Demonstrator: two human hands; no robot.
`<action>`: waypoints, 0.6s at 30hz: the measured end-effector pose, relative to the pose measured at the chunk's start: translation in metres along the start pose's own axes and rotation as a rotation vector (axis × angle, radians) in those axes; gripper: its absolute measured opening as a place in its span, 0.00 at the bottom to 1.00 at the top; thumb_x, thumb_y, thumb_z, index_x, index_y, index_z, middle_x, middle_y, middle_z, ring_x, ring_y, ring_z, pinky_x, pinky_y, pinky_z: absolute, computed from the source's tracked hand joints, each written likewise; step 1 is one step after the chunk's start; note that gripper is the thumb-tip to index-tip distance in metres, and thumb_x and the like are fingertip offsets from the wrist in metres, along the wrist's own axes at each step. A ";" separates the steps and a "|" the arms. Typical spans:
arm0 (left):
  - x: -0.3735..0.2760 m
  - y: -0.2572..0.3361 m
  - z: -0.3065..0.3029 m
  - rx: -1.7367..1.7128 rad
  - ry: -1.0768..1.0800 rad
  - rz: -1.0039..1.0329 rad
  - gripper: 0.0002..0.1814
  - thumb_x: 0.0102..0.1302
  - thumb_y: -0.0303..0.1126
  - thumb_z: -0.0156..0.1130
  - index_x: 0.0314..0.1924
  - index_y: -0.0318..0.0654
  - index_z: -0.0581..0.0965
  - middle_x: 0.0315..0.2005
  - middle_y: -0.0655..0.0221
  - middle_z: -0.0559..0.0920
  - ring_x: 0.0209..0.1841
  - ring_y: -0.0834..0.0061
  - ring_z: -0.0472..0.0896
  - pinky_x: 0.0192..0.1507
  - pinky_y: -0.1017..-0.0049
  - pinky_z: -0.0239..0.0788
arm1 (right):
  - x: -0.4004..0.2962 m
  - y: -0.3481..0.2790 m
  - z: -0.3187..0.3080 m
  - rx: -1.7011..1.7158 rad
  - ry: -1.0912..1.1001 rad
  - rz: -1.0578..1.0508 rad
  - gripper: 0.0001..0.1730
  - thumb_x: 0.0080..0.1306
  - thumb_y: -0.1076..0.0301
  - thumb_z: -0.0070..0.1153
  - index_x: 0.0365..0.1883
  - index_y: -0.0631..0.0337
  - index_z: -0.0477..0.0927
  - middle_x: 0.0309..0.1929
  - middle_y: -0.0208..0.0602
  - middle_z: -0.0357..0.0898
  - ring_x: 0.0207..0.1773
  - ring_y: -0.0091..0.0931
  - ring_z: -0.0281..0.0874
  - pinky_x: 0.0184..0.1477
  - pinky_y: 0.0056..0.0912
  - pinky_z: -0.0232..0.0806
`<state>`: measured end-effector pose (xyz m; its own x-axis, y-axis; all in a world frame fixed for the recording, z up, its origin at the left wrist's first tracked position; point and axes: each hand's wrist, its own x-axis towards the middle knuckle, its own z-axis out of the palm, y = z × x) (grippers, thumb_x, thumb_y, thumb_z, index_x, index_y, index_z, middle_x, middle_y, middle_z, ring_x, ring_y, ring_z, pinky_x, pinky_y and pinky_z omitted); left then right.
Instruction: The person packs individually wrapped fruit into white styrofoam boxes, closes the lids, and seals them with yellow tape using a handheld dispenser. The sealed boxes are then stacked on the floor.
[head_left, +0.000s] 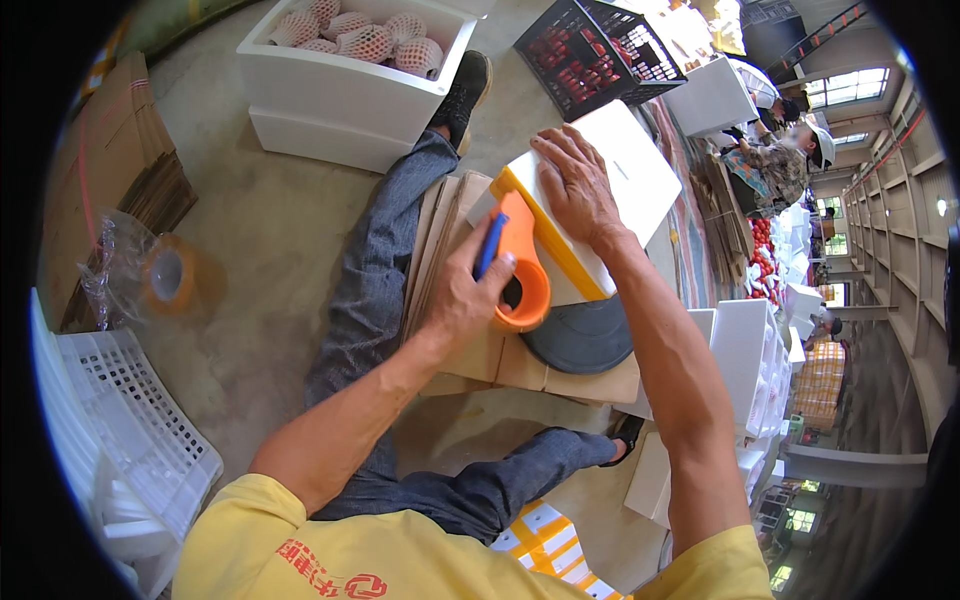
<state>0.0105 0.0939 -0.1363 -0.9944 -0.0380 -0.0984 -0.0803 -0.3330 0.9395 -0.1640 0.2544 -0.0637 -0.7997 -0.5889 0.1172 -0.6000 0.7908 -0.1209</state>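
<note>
My left hand (466, 294) grips an orange tape dispenser (534, 296); a blue stick-like piece (491, 244) shows between hand and dispenser. The dispenser's head is at the edge of a white foam box (637, 161). A strip of yellow tape (559, 244) runs along the side of that box. My right hand (574, 184) lies on top of the box, fingers spread over its near edge. Below the box, a dark round disc (581, 337) rests on flattened cardboard (465, 360) between my legs. The box hides part of the disc.
An open foam box (322, 101) holds fruit in foam nets. Nearby stands a black crate (570, 67) with red fruit. Leftward are a tape roll (169, 276), stacked cardboard (124, 165) and a white plastic basket (142, 420). A taped foam box (544, 540) lies beside me; a person (780, 169) sits at right.
</note>
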 end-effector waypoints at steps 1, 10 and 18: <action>-0.009 -0.006 0.011 0.013 -0.010 0.012 0.36 0.80 0.37 0.63 0.81 0.29 0.66 0.67 0.50 0.80 0.62 0.64 0.81 0.60 0.70 0.76 | -0.002 -0.001 0.001 -0.008 0.004 0.007 0.26 0.80 0.58 0.47 0.72 0.53 0.81 0.79 0.40 0.73 0.89 0.45 0.54 0.90 0.52 0.43; 0.068 0.072 -0.061 0.610 -1.008 -0.173 0.37 0.73 0.42 0.64 0.80 0.38 0.73 0.48 0.58 0.89 0.37 0.70 0.89 0.39 0.72 0.85 | -0.007 0.001 0.000 0.018 0.018 -0.061 0.25 0.81 0.59 0.48 0.70 0.54 0.82 0.78 0.40 0.73 0.89 0.46 0.54 0.88 0.53 0.45; -0.026 0.001 -0.016 0.120 -0.834 -0.294 0.37 0.77 0.41 0.63 0.81 0.34 0.69 0.48 0.60 0.86 0.37 0.74 0.84 0.42 0.72 0.81 | -0.010 0.007 -0.006 0.030 0.025 0.036 0.28 0.80 0.56 0.48 0.73 0.54 0.80 0.82 0.39 0.71 0.89 0.44 0.53 0.89 0.52 0.43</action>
<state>0.0376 0.0799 -0.1377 -0.6549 0.7470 -0.1145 -0.3004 -0.1183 0.9464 -0.1604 0.2666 -0.0601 -0.8203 -0.5554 0.1369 -0.5715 0.8059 -0.1547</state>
